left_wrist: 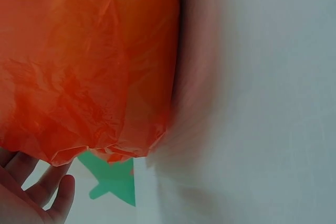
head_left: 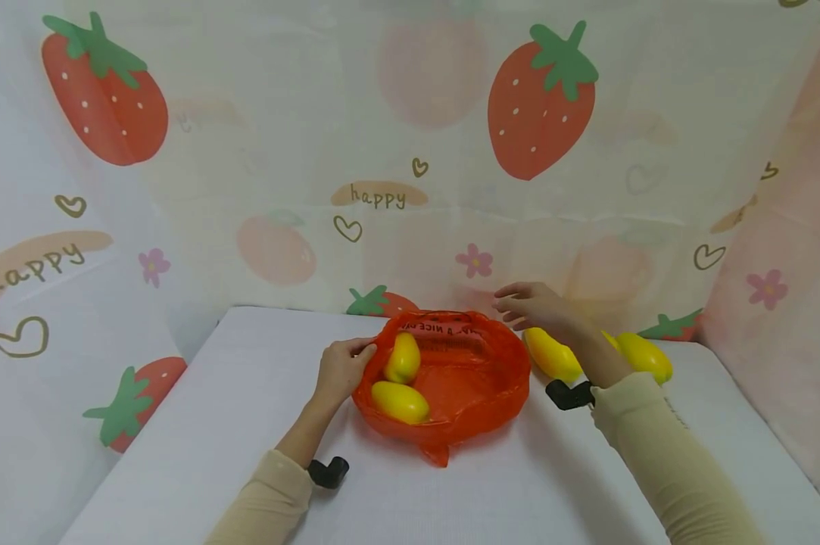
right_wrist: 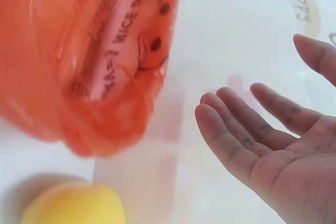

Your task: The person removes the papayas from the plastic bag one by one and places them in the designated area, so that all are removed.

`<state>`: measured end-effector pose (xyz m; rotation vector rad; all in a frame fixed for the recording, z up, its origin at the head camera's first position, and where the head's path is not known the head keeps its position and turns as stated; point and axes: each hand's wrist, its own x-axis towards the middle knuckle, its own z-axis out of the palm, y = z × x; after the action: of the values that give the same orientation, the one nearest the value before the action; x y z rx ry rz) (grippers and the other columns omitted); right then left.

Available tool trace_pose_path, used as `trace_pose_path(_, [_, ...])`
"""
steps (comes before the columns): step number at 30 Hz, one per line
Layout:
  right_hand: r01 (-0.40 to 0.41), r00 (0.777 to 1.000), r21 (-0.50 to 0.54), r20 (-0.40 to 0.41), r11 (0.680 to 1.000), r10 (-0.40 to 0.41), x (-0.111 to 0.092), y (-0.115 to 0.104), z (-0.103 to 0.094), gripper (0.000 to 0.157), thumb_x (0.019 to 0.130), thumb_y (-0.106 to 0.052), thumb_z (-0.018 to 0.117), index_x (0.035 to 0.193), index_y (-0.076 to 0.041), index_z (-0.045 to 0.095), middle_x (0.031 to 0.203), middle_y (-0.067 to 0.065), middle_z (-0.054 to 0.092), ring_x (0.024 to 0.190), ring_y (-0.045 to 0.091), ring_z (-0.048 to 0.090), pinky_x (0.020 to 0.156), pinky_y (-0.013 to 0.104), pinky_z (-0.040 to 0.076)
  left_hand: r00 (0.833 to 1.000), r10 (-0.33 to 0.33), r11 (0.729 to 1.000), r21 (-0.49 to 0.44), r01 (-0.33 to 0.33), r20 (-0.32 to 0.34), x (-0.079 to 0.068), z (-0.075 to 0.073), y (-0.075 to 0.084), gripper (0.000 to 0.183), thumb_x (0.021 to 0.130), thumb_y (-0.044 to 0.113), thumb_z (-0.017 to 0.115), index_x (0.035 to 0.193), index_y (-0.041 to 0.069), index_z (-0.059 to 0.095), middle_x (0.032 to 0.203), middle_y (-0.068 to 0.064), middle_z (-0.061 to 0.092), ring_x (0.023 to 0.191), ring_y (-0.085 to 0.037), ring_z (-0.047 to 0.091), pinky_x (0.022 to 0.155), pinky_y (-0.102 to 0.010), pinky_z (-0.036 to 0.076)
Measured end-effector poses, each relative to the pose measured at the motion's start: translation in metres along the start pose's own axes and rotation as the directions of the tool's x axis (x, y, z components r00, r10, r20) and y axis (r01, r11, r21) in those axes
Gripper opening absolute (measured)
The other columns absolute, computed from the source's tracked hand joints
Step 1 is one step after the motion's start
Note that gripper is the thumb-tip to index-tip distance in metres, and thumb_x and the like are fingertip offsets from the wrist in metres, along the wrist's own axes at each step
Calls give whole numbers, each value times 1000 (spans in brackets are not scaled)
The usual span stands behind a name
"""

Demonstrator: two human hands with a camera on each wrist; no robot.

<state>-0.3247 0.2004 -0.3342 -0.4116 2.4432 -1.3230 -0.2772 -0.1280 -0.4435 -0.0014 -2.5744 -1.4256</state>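
A red plastic bag (head_left: 444,431) stands on the table with its mouth spread wide. Inside, toward its left, lie two yellow mangoes, one upright (head_left: 403,359) and one on its side (head_left: 400,402). My left hand (head_left: 343,371) holds the bag's left rim; the bag partly hides its fingertips in the left wrist view. Past the bag's far right edge, my right hand (head_left: 535,306) hovers with fingers spread and nothing in it. Below that hand, another mango (head_left: 553,356) lies right beside the bag.
Farther right, a mango (head_left: 644,358) lies on the white table (head_left: 287,333), with another yellow piece partly hidden by the right wrist. A printed cloth backdrop (head_left: 300,113) rises behind the table and along both sides.
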Motion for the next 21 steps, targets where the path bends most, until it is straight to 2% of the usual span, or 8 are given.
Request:
trace_pose_path(6, [0, 1000, -21, 20, 1000, 0, 11, -4, 15, 49, 100, -28, 53, 140, -1, 45, 139, 25, 51, 124, 43, 53, 104, 52, 47, 1000, -2, 1000, 10, 2, 0, 0, -1, 1, 29, 98, 20, 59, 120, 6, 69, 115, -14, 72, 105, -29, 67, 91, -39, 57])
trace_pose_path(13, [-63, 998, -26, 29, 998, 64, 23, -14, 33, 49, 99, -31, 55, 141, -6, 47, 142, 20, 50, 122, 38, 55, 103, 48, 50, 1000, -8, 1000, 13, 8, 3, 0, 0, 1, 29, 98, 21, 59, 121, 6, 69, 115, -14, 72, 104, -28, 67, 91, -39, 57])
trace_pose_path(21, [-93, 995, -15, 36, 996, 93, 37, -15, 51, 46, 95, -35, 62, 132, -10, 54, 132, 14, 57, 114, 30, 58, 97, 41, 55, 1000, 8, 1000, 17, -7, -21, 1, 0, 0, 28, 97, 21, 60, 117, 5, 71, 112, -15, 73, 99, -28, 68, 89, -40, 58])
